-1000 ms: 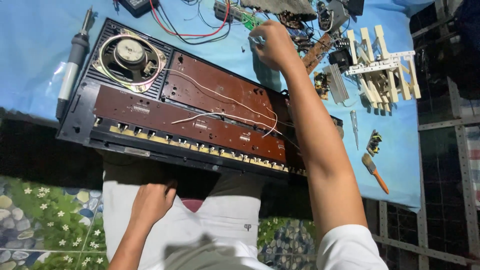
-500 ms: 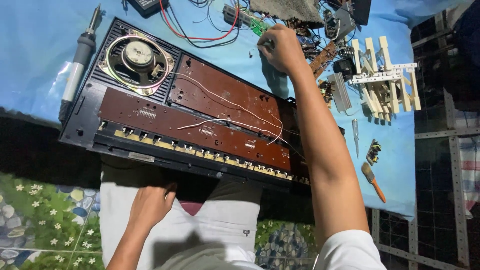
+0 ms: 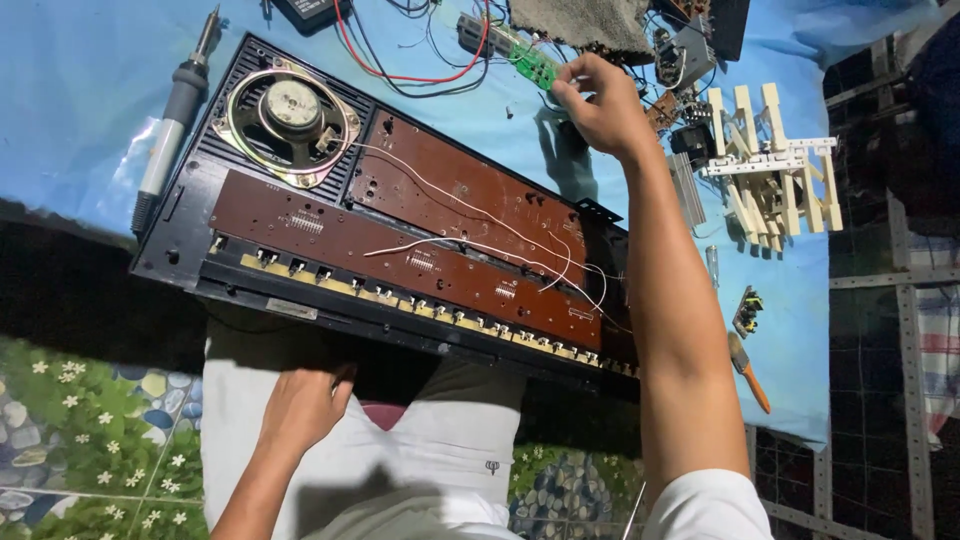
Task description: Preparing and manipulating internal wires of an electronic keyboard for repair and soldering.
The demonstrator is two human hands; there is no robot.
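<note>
Right hand [image 3: 597, 105] pinches the small green circuit board [image 3: 533, 66] near the blue sheet's [image 3: 70, 110] far edge. Left hand [image 3: 300, 405] rests on the lap, apparently loose, near the opened keyboard chassis [image 3: 400, 240].

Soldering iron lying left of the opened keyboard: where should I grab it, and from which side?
Probably best to take the soldering iron by its thick grey handle, mid-length, coming from the left over the bare blue cloth. It lies flat, metal tip pointing up and away, and its right side runs close along the black keyboard case, leaving fingers little room there. Keep off the thin tip end.
</note>
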